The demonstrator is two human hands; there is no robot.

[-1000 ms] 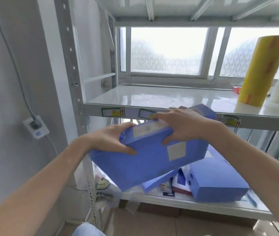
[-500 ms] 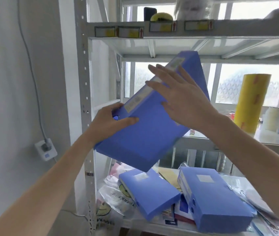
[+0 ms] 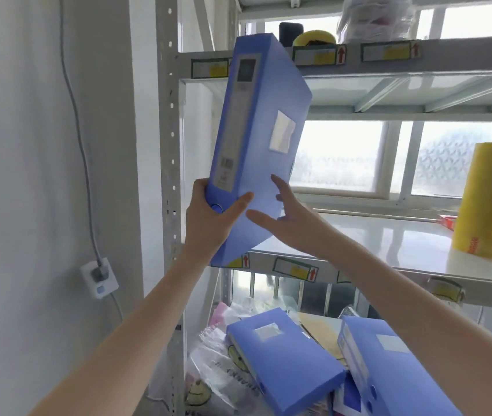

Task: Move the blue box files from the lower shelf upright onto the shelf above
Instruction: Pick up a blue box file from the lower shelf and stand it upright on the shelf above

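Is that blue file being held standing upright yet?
Nearly: the held box file stands on end, leaning slightly, gripped by the left hand, above the shelf.

shelf-edge labels (image 3: 317, 54): red up arrows | other text: unreadable

Blue file (image 3: 256, 145) with grey spine label; two blue files at five o'clock (image 3: 283, 358) (image 3: 389, 364). Yellow roll (image 3: 491, 199), red print, at three o'clock. White shelf (image 3: 389, 244).

We see a yellow roll (image 3: 485, 199) standing far right on the white middle shelf (image 3: 389, 244); two blue box files (image 3: 283, 358) lie flat below.
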